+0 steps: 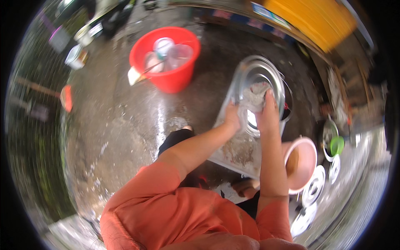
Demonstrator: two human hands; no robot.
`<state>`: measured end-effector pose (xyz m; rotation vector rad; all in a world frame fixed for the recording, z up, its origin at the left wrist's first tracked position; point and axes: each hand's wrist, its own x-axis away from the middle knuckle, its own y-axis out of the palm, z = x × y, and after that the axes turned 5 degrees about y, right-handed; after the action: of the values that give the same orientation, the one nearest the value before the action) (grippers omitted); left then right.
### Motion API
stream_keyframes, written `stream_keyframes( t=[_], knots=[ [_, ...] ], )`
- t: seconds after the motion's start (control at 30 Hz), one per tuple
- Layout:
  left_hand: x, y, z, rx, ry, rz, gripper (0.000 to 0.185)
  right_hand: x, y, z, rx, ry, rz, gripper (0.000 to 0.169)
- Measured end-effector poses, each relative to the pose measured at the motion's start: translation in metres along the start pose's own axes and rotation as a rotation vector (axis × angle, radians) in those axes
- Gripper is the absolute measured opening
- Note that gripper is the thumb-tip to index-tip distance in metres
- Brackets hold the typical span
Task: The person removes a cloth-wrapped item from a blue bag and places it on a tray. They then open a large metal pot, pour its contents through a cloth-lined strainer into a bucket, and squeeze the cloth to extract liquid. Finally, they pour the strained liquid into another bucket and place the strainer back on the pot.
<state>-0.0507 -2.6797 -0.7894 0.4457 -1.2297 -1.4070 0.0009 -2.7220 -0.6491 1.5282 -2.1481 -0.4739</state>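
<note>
A greyish wet cloth (257, 94) is gripped between my two hands, over a round shiny metal lid or basin (276, 72). My left hand (232, 116) has the cloth's near left side. On its right side is my right hand (268, 109), with the thumb along the top. The round metal piece rests on a pale, stained rectangular board or low table (242, 150) in front of me. Blur hides the exact finger positions and the cloth's lower edge.
A red plastic bucket (168, 75) holding several containers stands ahead on the wet concrete floor. At right are a pink bucket (301, 162), several metal lids (313, 186) and a green bowl (337, 145). An orange-headed tool (66, 98) lies at left.
</note>
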Motion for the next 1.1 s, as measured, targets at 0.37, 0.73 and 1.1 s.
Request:
stream_keyframes(
  t=[0.37, 0.73, 1.1],
  knots=[
    [0.018, -0.005, 0.016, -0.182, 0.070, 0.178, 0.030, -0.047, -0.029, 0.105, 0.661, -0.248, 0.196, 0.023],
    [0.003, -0.007, 0.045, -0.345, 0.246, 0.058, 0.026, -0.058, -0.190, 0.124, 1.408, -0.257, 0.521, 0.033],
    [-0.005, 0.019, 0.081, -0.384, 0.257, 0.134, 0.022, 0.012, -0.384, 0.187, 1.362, 0.450, 0.528, 0.082]
  ],
)
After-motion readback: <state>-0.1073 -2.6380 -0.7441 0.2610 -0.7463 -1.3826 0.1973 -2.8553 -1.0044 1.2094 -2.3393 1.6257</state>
